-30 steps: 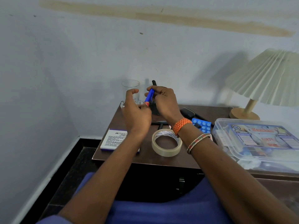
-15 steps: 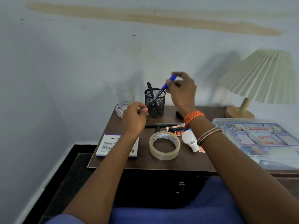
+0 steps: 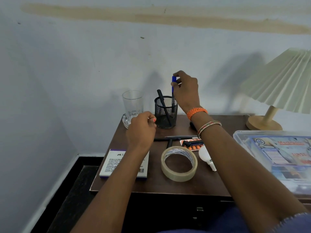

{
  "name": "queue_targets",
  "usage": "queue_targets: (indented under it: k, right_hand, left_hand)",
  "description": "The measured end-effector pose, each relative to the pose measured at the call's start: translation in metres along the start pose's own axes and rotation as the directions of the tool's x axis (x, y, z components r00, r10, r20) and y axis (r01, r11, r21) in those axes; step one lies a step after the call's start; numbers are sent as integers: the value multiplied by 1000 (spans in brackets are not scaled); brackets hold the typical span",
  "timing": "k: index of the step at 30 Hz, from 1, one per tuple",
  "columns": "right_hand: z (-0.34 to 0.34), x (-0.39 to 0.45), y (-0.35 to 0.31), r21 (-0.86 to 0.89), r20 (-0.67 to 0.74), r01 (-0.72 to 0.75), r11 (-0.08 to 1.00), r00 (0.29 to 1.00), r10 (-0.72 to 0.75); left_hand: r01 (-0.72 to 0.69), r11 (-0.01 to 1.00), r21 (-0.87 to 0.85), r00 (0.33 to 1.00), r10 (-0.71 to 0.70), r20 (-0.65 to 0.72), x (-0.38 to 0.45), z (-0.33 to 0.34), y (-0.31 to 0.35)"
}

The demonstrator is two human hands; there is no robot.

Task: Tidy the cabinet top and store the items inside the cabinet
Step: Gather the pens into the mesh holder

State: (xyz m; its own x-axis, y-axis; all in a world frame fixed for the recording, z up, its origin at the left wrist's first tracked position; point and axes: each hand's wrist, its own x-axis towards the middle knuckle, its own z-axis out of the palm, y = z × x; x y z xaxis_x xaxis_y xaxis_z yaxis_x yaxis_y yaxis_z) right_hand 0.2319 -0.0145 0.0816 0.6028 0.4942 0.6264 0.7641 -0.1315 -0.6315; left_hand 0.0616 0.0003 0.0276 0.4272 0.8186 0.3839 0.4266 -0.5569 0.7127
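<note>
My right hand point(image 3: 186, 91) pinches the top of a blue pen point(image 3: 173, 91), held upright with its lower end inside the black mesh pen holder point(image 3: 165, 113) at the back of the brown cabinet top point(image 3: 151, 184). A black pen point(image 3: 160, 98) leans in the same holder. My left hand point(image 3: 141, 128) hovers curled just left of the holder with nothing visible in it. On the top lie a tape roll point(image 3: 179, 163), a white box point(image 3: 107, 167), a white bulb point(image 3: 205, 157), an orange pill strip point(image 3: 193, 147) and loose black pens point(image 3: 178, 137).
An empty glass point(image 3: 133, 103) stands on a glass dish at the back left. A clear first-aid box point(image 3: 276, 157) fills the right side, with a pleated lamp point(image 3: 282, 81) behind it. The cabinet front point(image 3: 185, 211) is dark below the top. The wall is close behind.
My right hand has lifted the blue pen away from my left hand, turned it upright and lowered its tip into the mesh holder. My left hand has dropped and curled beside the holder.
</note>
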Motion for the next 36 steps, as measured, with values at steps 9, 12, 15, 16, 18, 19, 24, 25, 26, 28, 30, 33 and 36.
queue_targets:
  k: [9, 12, 15, 16, 18, 19, 24, 25, 26, 28, 30, 33, 36]
  right_hand:
    - [22, -2, 13, -194, 87, -50, 980, 994, 68]
    - [23, 0, 17, -208, 74, -59, 976, 994, 75]
    - [21, 4, 19, -256, 149, -34, 966, 986, 74]
    - [19, 4, 19, -267, 179, -32, 963, 980, 82]
    - [14, 3, 19, -270, 220, -41, 962, 970, 103]
    - [12, 2, 19, -273, 232, -43, 961, 967, 109]
    - [-2, -1, 15, -321, 282, -14, 947, 953, 110]
    - [-6, 0, 13, -327, 277, -8, 945, 955, 104]
    - [-11, 0, 10, -330, 271, -4, 944, 958, 98]
    - [-25, 2, 4, -336, 260, 2, 942, 961, 91]
    - [-42, 2, -2, -355, 252, 13, 935, 964, 82]
    - [-69, -2, 0, -397, 261, 15, 918, 961, 97]
    - [-90, -11, 8, -466, 312, -4, 885, 935, 169]
  left_hand:
    - [-7, 1000, -4, 1000, 7, 5, 7, 1, -5]
    - [-49, 998, 51, 999, 49, -2, 6, -2, -5]
    - [-156, 962, 223, 988, 155, 24, 1, -3, -4]
    - [-182, 948, 260, 983, 179, 35, 0, -3, -3]
    - [-205, 929, 308, 979, 199, 51, -2, -2, -2]
    - [-208, 926, 316, 978, 203, 50, -3, -2, 0]
    - [-223, 904, 365, 975, 211, 74, -6, -3, 7]
    - [-243, 883, 401, 970, 227, 90, -6, -2, 9]
    - [-267, 863, 428, 964, 247, 102, -5, -2, 10]
    - [-306, 838, 452, 952, 282, 122, -4, 0, 14]
    - [-328, 831, 448, 945, 297, 141, -4, 1, 19]
    - [-351, 874, 336, 935, 310, 170, -7, 4, 23]
    - [-371, 910, 188, 906, 310, 288, -8, 5, 19]
